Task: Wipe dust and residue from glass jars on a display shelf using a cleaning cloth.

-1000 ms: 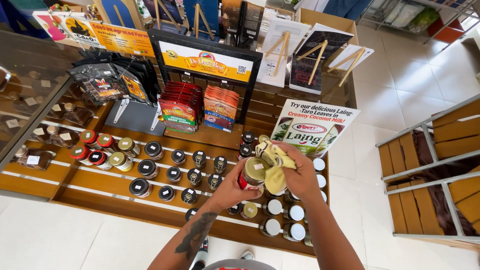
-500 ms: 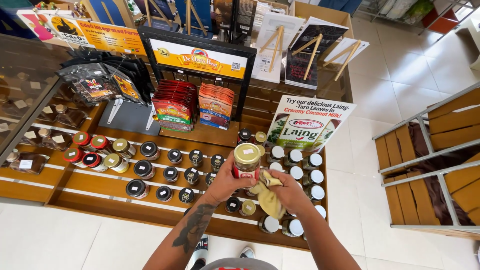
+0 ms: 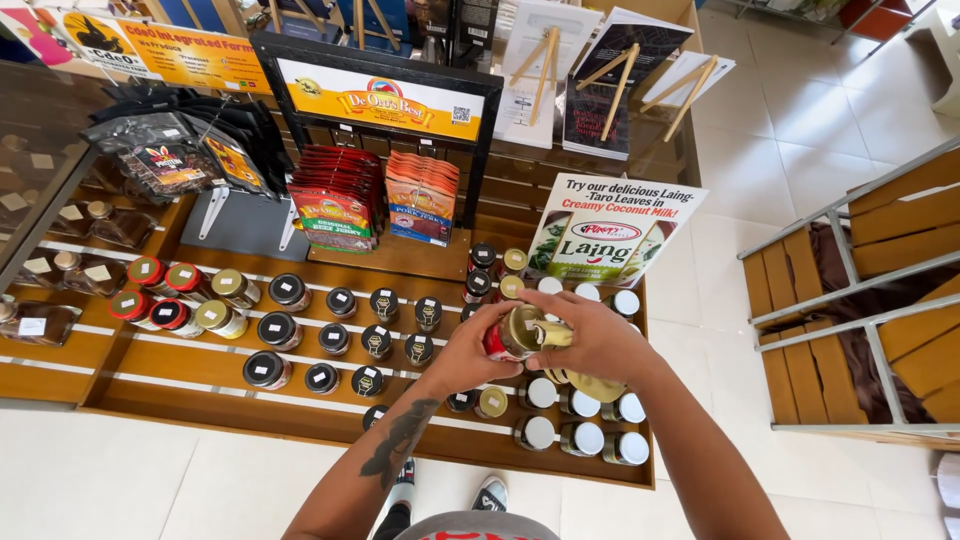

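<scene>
Slatted wooden shelf [image 3: 200, 365], left hand [image 3: 470, 355] gripping round jar [image 3: 512, 333]; right hand [image 3: 595, 340] clutching yellow cloth [image 3: 590, 385]

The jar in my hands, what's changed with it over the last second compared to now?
The jar went from tilted, to upright with its gold lid facing up, to lying sideways now between both hands. The left hand has kept hold of it throughout. The right hand with the yellow cloth shifted from on top of the jar to its lid end. The jars on the wooden display shelf stayed put.
</scene>
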